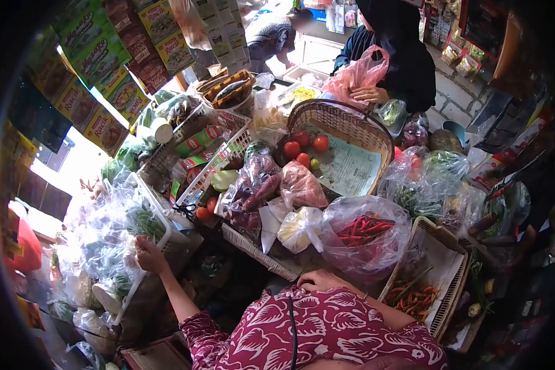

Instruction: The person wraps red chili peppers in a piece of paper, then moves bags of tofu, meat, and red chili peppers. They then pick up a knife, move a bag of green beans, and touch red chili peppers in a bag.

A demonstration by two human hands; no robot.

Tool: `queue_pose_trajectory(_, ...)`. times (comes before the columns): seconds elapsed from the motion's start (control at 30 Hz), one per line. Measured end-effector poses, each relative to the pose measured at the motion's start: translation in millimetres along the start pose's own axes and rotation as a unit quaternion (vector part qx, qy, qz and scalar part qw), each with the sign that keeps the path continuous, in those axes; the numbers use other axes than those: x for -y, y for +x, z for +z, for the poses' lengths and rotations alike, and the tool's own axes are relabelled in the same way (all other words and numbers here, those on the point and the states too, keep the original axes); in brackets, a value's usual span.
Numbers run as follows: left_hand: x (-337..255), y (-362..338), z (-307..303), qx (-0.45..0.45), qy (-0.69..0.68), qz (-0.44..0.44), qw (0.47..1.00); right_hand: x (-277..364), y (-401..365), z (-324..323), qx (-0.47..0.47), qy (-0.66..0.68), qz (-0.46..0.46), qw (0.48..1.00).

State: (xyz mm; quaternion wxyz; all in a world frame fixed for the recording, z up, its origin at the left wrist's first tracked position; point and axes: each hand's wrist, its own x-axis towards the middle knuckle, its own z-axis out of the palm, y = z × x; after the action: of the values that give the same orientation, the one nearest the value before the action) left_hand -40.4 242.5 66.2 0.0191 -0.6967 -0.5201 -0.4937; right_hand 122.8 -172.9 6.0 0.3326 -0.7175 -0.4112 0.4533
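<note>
My left hand [148, 254] is curled closed at the edge of a heap of clear plastic bags [108, 225] with greens and other vegetables inside. What its fingers hold, if anything, is too small to tell. The bags fill a white crate [143, 271] on my left. Close to my body, my right hand [319, 280] lies loosely by the front edge of the stall, with fingers laid out and no object seen in it. Just beyond it are a clear bag of red chillies [364, 231] and a knotted bag of something pale yellow [300, 228].
A wicker basket [385, 132] holds tomatoes and a paper sheet. At right stands a woven tray [438, 308] with small orange-red chillies. A person in dark clothing [407, 61] across the stall holds a pink plastic bag [361, 74]. Seasoning sachets [92, 49] hang upper left.
</note>
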Motion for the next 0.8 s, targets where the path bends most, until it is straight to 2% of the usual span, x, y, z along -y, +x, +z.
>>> queue_pose_trajectory(0.8,0.6,-0.2,-0.8,-0.011,-0.003,0.01,1.0,1.0,-0.5,-0.8,0.004,-0.007,-0.01,1.0)
